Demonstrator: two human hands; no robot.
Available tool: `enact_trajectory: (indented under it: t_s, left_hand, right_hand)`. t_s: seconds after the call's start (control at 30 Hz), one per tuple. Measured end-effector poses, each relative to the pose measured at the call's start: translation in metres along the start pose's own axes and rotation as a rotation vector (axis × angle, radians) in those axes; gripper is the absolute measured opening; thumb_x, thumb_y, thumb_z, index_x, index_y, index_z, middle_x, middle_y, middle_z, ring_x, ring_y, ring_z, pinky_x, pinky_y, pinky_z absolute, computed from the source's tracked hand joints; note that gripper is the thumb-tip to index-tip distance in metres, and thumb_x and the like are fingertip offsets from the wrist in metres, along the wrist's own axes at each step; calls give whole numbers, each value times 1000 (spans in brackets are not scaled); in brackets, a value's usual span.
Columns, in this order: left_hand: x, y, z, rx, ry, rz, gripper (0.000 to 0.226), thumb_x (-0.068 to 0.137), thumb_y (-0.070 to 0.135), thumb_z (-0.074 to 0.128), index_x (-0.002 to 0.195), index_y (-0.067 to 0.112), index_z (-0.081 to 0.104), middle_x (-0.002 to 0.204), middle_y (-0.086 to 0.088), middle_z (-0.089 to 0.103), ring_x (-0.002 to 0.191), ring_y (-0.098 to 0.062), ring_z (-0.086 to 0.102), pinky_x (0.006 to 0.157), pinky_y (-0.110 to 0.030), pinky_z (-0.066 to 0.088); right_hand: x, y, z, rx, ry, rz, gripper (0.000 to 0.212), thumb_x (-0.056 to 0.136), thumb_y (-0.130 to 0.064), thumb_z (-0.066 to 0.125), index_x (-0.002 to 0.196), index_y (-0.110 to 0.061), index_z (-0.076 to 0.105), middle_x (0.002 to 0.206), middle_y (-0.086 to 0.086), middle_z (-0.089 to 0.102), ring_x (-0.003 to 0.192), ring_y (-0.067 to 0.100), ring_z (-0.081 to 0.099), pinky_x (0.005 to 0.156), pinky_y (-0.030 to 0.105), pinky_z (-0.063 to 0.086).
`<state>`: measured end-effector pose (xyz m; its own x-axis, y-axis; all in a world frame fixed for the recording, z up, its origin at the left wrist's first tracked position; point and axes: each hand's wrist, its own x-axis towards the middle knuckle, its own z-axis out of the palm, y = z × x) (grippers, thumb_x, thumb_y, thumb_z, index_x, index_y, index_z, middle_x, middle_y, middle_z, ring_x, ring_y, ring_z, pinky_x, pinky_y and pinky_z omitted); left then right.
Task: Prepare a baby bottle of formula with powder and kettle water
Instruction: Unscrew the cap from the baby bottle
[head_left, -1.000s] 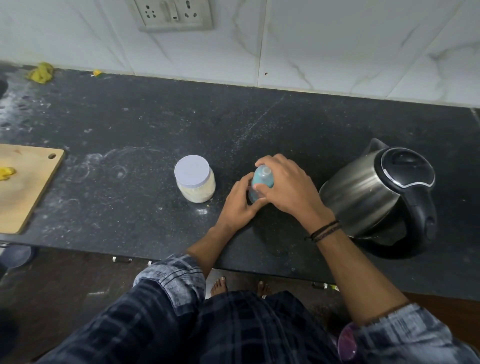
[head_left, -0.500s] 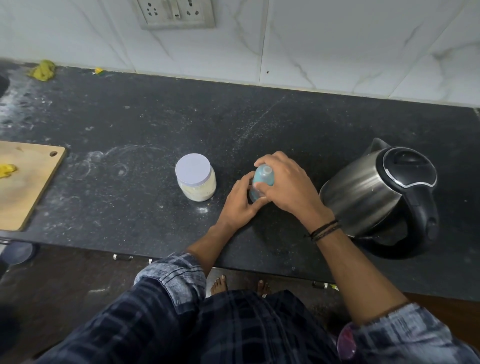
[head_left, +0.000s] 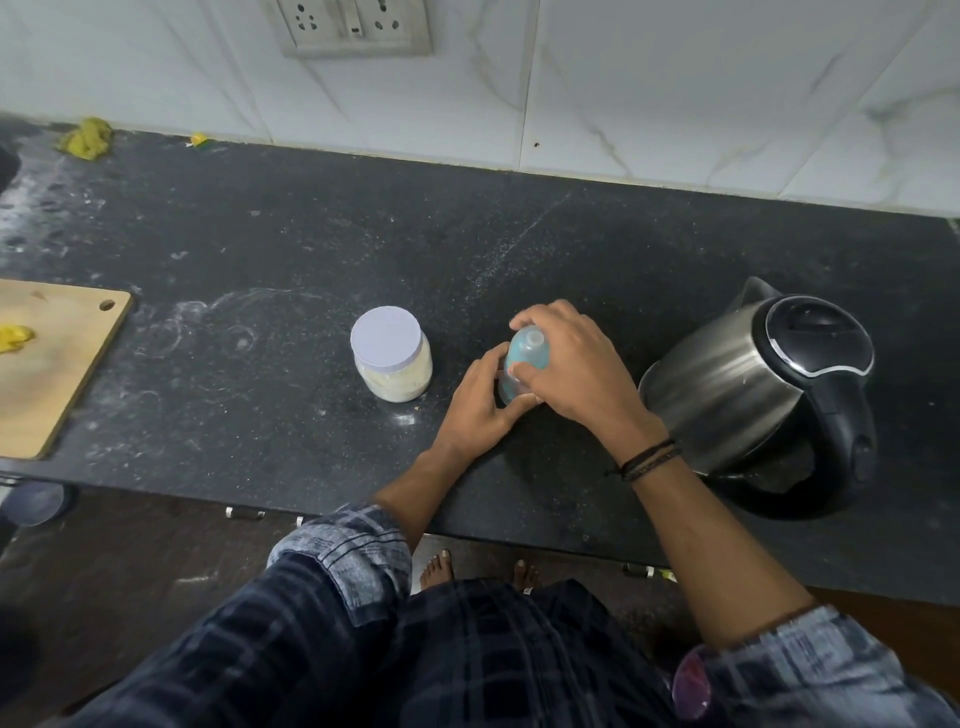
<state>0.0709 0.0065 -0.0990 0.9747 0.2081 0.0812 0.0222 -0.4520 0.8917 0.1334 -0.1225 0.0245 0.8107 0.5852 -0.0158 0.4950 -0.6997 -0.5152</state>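
Grip: L hand (head_left: 475, 410) held base of pale-blue plastic baby bottle (head_left: 527, 353) beside steel kettle (head_left: 727, 379); R hand (head_left: 571, 374) clasped its top. Risk: slack hold, twist could tip it.

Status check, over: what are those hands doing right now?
Bottle gripped: left hand at base, right hand on top. Powder jar lidded, kettle shut. Neither in the way.

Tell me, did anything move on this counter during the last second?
Nothing visibly moved. The right hand still grips the top of the blue baby bottle, the left hand still holds its lower part, on the same spot. Any twisting of the top is too slight to see. The lidded powder jar and the kettle stayed put.
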Motion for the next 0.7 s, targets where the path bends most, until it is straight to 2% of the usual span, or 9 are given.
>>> enact_trajectory:
  t_s: [0.1, 0.17, 0.23, 0.3, 0.4, 0.47, 0.57, 0.63, 0.7]
  left_hand:
    - [0, 1, -1, -2, 1, -8, 70, 84, 58, 67, 143, 27, 45, 135, 11, 56, 120, -9, 54, 100, -30, 46]
    - [0, 1, -1, -3, 2, -10, 70, 84, 57, 66, 142, 25, 46, 135, 11, 55, 120, -9, 54, 101, -32, 46]
    - [0, 1, 0, -5, 2, -4, 69, 84, 56, 67, 142, 26, 46, 134, 13, 55, 120, -9, 54, 101, -33, 47]
    - [1, 0, 0, 3, -7, -11, 69, 84, 57, 68, 143, 28, 45, 135, 11, 56, 120, -9, 54, 101, -35, 48]
    - [1, -4, 1, 9, -5, -15, 69, 85, 54, 67, 143, 25, 45, 136, 7, 57, 120, -11, 54, 101, -40, 49]
    - [1, -3, 1, 10, 1, -6, 69, 85, 53, 67, 143, 23, 46, 135, 7, 57, 118, -10, 55, 100, -38, 49]
    - [0, 0, 0, 11, -5, -4, 69, 84, 57, 66, 142, 25, 46, 134, 10, 57, 118, -8, 55, 100, -32, 47]
    - [1, -2, 0, 14, -5, -3, 68, 85, 55, 67, 142, 24, 46, 134, 10, 56, 118, -8, 55, 100, -34, 48]
    - [1, -3, 1, 15, 2, 7, 66, 87, 50, 69, 142, 22, 46, 132, 12, 56, 118, -7, 55, 100, -38, 49]
  right_hand:
    - [0, 1, -1, -1, -19, 1, 59, 81, -17, 78, 134, -31, 55, 133, -7, 48, 114, 14, 47, 88, 29, 42]
    - [0, 0, -2, 13, -22, -18, 69, 80, -24, 81, 140, -34, 50, 139, -8, 42, 112, 10, 39, 89, 28, 41]
    - [0, 0, -1, 11, -16, -6, 63, 82, -27, 81, 137, -33, 51, 135, -7, 46, 114, 11, 43, 89, 31, 44]
    - [0, 0, 0, 12, -26, -1, 54, 83, -17, 78, 129, -30, 54, 129, -7, 51, 115, 14, 49, 92, 36, 50]
    - [-1, -1, 1, 58, -45, -22, 64, 79, -17, 81, 135, -31, 52, 136, -9, 47, 118, 12, 43, 93, 32, 46]
    - [-1, 0, 3, 45, -28, -13, 64, 79, -27, 83, 135, -30, 51, 137, -8, 45, 117, 11, 44, 91, 30, 43]
    - [1, -1, 2, 32, -22, 2, 53, 83, -16, 78, 128, -28, 54, 129, -7, 52, 117, 15, 50, 93, 36, 49]
    - [0, -2, 0, 73, -42, -23, 63, 80, -13, 79, 134, -31, 51, 137, -10, 48, 119, 13, 46, 93, 33, 47]
    - [-1, -3, 0, 82, -48, -33, 69, 80, -21, 82, 138, -33, 48, 142, -10, 45, 119, 13, 44, 92, 31, 43]
